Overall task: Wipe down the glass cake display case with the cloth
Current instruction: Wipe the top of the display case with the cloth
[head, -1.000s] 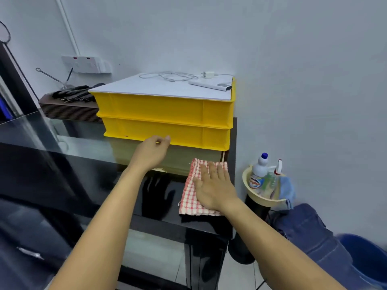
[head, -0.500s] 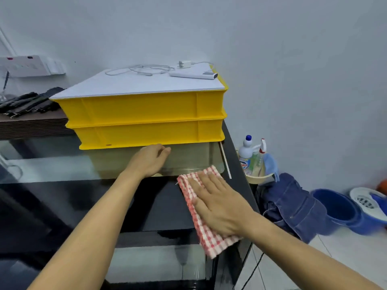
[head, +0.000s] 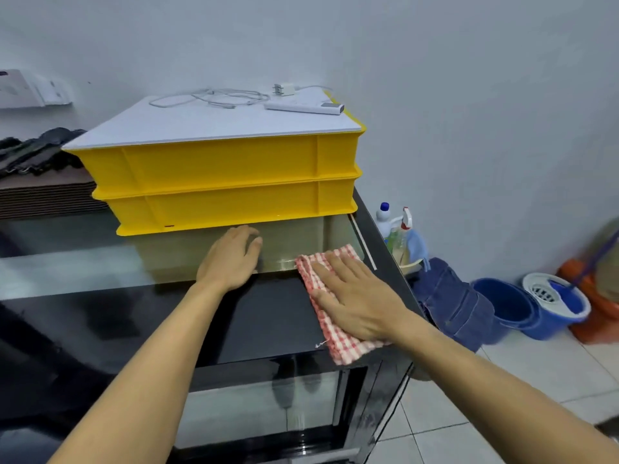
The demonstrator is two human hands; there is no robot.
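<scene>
My right hand [head: 356,301] lies flat, fingers straight, pressing the checked cloth [head: 330,306] onto the display case [head: 261,316] top just in front of the yellow crates [head: 227,182], where my left hand [head: 231,259] rests open.

Two bare forearms, no sleeves in view, left hand [head: 231,259] and right hand [head: 355,296] ungloved, no rings, no watch

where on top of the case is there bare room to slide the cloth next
Bare patch: the dark glass case top left of the left hand, bordered behind by the stacked yellow plastic crates. A narrower bare patch lies between the hands. Crowded: the back right corner, where the right hand presses the red-checked cloth flat beside the crates.
</scene>
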